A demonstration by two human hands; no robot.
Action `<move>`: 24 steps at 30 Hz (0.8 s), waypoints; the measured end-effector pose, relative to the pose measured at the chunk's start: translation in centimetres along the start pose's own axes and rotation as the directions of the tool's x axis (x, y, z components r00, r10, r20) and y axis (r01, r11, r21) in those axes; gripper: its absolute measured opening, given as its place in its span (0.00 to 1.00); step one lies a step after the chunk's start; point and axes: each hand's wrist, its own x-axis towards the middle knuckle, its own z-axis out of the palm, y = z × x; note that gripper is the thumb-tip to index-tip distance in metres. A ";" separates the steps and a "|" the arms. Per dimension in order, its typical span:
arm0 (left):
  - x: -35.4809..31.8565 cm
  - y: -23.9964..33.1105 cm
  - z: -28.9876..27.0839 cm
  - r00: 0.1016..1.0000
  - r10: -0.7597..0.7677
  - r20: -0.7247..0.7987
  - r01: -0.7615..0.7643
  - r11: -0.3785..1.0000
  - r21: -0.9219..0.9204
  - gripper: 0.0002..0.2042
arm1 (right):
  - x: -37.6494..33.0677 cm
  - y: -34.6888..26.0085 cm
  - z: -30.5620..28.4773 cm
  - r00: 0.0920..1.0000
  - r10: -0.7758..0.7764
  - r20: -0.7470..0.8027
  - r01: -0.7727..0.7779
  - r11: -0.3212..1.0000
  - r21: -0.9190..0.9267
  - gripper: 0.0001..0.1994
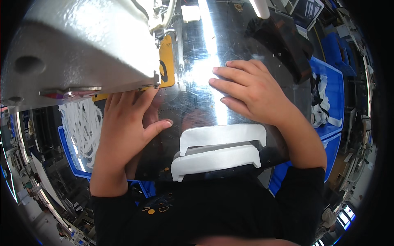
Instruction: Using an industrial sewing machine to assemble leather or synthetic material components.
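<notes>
My left hand (127,127) lies at the sewing machine (90,45), fingers stretched forward and thumb spread to the right. Some of its fingertips are hidden by the machine head, and nothing shows in its grip. Beside them is a yellow plate (166,61) with a dark mark. To the right, my right hand (256,92) is open over the shiny metal tabletop (197,98), fingers apart and holding nothing. Nearer to me lie two white strips with bent-down ends, one (223,134) just behind the other (217,160), close to the table's front edge.
On the left a blue bin (65,151) holds a heap of white strips (82,127). Blue bins (338,90) with white and black pieces stand at the right. A dark angular object (283,45) sits on the table's far right, below a white rod-shaped part (259,7).
</notes>
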 end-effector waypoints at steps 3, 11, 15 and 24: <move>0.3 -0.7 0.4 0.999 0.018 -0.028 -0.017 1.000 0.010 0.44 | 0.0 0.0 0.0 1.000 -0.001 0.001 0.001 1.000 0.004 0.19; 0.2 -1.1 1.0 0.999 0.024 -0.045 -0.022 0.999 0.047 0.46 | 0.0 0.0 0.0 1.000 0.003 -0.002 -0.003 1.000 -0.003 0.19; 0.2 -1.0 0.6 1.000 0.008 -0.015 -0.008 0.999 0.032 0.47 | 0.0 0.0 0.1 1.000 0.002 -0.002 -0.003 1.000 -0.007 0.19; 0.2 -0.9 0.3 1.000 -0.017 0.011 0.017 1.000 0.003 0.52 | 0.1 0.0 0.1 1.000 -0.011 -0.030 0.011 1.000 0.004 0.22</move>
